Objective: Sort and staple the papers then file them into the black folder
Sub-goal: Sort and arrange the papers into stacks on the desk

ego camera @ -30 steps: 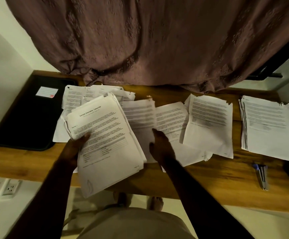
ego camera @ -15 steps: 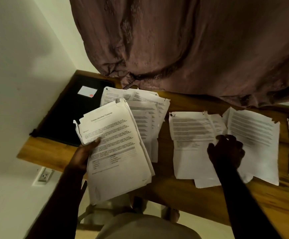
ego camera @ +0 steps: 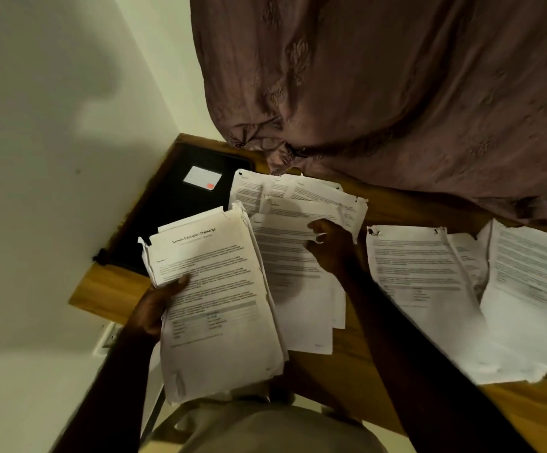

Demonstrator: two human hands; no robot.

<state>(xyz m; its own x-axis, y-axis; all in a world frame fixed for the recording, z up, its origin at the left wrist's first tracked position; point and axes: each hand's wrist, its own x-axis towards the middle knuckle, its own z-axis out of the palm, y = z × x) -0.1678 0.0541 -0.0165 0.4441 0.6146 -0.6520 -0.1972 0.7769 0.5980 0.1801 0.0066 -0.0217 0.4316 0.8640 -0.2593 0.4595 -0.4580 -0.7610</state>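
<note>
My left hand (ego camera: 157, 305) grips a thick stack of papers (ego camera: 219, 308) headed "Sample Education Transcript", held tilted above the desk's front edge. My right hand (ego camera: 334, 246) reaches over loose printed sheets (ego camera: 291, 204) spread beside the stack and pinches the edge of one sheet. A black folder (ego camera: 174, 217) with a white label lies closed at the desk's far left corner, partly under the sheets. More stapled papers (ego camera: 419, 276) lie to the right.
The wooden desk (ego camera: 108, 292) meets a white wall on the left. A brown curtain (ego camera: 396, 93) hangs over the desk's back edge. A wall socket (ego camera: 107, 338) sits below the desk. Another paper pile (ego camera: 533, 289) reaches the right frame edge.
My right hand has moved left from the middle papers to the loose sheets near the folder and taken hold of one. The view has swung left; the held stack stays in my left hand.
</note>
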